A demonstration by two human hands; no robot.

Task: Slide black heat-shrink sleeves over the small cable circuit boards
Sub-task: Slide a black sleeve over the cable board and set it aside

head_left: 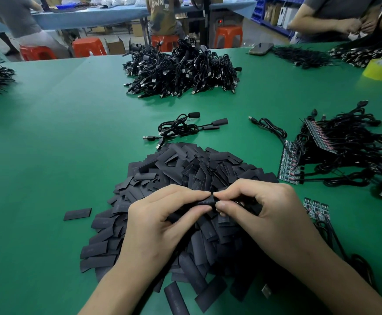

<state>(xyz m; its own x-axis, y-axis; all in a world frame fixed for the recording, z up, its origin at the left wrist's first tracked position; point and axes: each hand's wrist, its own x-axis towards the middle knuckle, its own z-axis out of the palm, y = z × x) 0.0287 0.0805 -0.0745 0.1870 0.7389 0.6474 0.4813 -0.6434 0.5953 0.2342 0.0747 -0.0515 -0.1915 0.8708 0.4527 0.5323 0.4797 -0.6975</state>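
"Head view: what are the hands doing over that heap?"

"Both are working together above the pile of sleeves [196, 173]. The left hand [162, 217] is pinching one black sleeve [204, 202] between thumb and forefinger. The right hand [260, 210] is pinching at that sleeve's right-hand mouth, its fingertips meeting the left's."

"Which way is the sleeve lying?"

"Its long axis is running left to right, from one hand across to the other, so anything being fed in is entering from the right."

"And the board?"

"Fingers are hiding it. It is probably sitting between the right hand's fingertips at the opening, but I cannot tell how far in it is."

"Any spares?"

"Three small circuit boards [316, 209] are lying just beside the right hand on the green tabletop [60, 133] (their cables are trailing toward the near edge). That is making the right hand the nearer one for the next board, while the left is hovering over the sleeve supply."
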